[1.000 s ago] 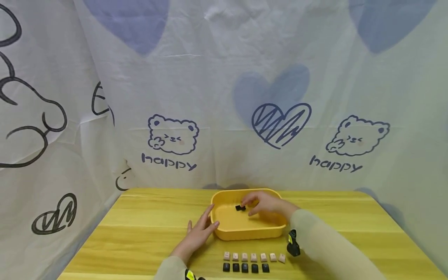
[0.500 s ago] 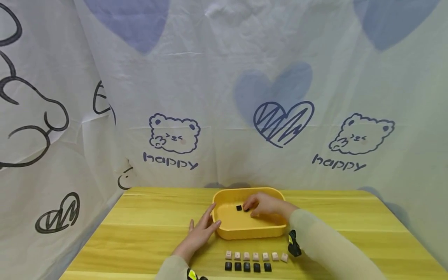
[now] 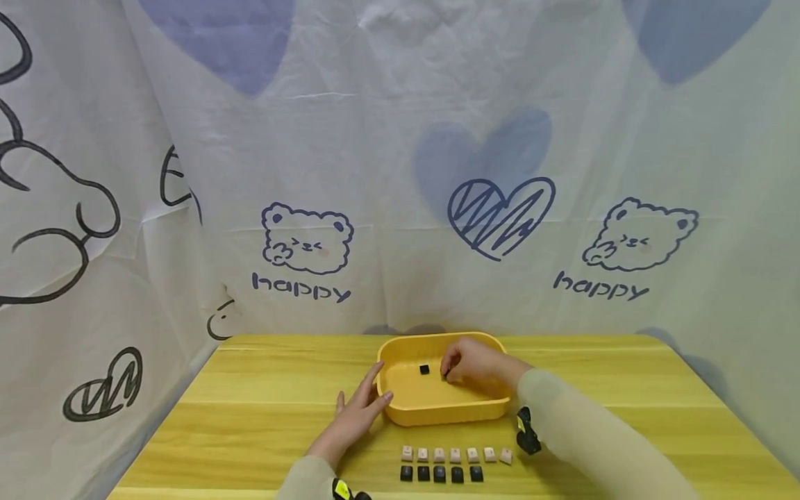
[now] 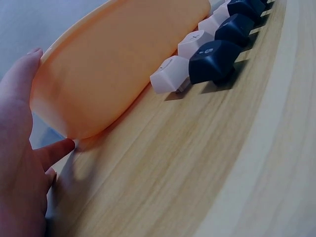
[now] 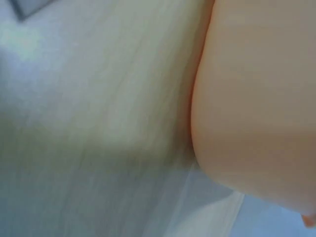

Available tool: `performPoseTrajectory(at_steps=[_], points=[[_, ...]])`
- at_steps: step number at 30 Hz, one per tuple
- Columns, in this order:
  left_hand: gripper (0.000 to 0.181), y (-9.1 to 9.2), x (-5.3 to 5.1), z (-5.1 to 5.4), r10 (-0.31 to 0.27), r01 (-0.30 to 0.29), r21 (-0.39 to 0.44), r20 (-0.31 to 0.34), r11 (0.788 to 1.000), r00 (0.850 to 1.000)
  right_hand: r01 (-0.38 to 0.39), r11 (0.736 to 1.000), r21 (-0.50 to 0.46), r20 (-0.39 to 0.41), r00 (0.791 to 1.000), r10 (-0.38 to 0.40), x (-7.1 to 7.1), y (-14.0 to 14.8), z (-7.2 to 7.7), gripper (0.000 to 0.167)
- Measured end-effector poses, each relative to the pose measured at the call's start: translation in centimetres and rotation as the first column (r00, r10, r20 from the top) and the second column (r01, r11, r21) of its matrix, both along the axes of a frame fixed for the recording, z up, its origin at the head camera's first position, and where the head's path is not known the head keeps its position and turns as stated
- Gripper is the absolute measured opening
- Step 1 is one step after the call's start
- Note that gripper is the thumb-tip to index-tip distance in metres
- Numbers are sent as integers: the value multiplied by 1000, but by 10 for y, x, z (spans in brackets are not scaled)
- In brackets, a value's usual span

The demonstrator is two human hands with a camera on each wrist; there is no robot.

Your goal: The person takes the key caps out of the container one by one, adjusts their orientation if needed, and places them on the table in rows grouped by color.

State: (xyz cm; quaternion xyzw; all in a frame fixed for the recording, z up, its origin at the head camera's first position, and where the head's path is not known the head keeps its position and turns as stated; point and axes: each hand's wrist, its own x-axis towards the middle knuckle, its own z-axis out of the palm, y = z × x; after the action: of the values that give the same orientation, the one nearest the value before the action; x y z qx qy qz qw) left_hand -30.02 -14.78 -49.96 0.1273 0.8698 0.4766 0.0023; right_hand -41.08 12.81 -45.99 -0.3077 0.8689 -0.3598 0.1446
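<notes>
A yellow plastic basin (image 3: 444, 417) stands on the wooden table. Inside it, my right hand (image 3: 478, 361) pinches a black keycap (image 3: 446, 375) between thumb and fingers, low over the floor of the basin. To the left of that hand another black keycap (image 3: 424, 369) lies on the basin's floor. My left hand (image 3: 356, 420), fingers spread and straight, rests against the basin's left end; in the left wrist view its fingertips touch the rim and the lower wall (image 4: 94, 94). The right wrist view shows the basin's outer wall (image 5: 256, 113), with the fingers hidden.
In front of the basin, a row of several white keycaps (image 3: 455, 455) lies on the table (image 3: 250, 410). Nearer to me is a row of several black keycaps (image 3: 439, 474). A printed cloth (image 3: 387, 208) hangs behind the table.
My right hand has lowered onto one of two black keycaps in the basin, pinched it and drawn it rightward, away from the other. The left hand stays at the basin's end.
</notes>
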Motion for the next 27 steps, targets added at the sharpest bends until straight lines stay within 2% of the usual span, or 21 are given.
performPoseTrajectory(at_steps=[5, 8, 15, 22, 27], points=[[65, -1, -1, 1, 1, -1, -3, 4, 1000, 1000, -34, 999, 0, -87, 996, 33, 5, 4, 11, 8], [65, -2, -2, 1, 3, -3, -5, 1, 1000, 1000, -60, 998, -27, -100, 993, 57, 11, 7, 18, 9], [66, 0, 0, 2, -7, 7, 0, 18, 1000, 1000, -90, 983, -161, 18, 995, 94, 32, 15, 26, 10], [64, 1, -1, 0, -1, 1, 1, 22, 1000, 1000, -55, 967, -248, 88, 993, 79, 57, 20, 37, 13], [64, 1, -1, 0, -2, 2, 11, 16, 1000, 1000, -42, 957, -287, 127, 989, 81, 76, 25, 39, 18]])
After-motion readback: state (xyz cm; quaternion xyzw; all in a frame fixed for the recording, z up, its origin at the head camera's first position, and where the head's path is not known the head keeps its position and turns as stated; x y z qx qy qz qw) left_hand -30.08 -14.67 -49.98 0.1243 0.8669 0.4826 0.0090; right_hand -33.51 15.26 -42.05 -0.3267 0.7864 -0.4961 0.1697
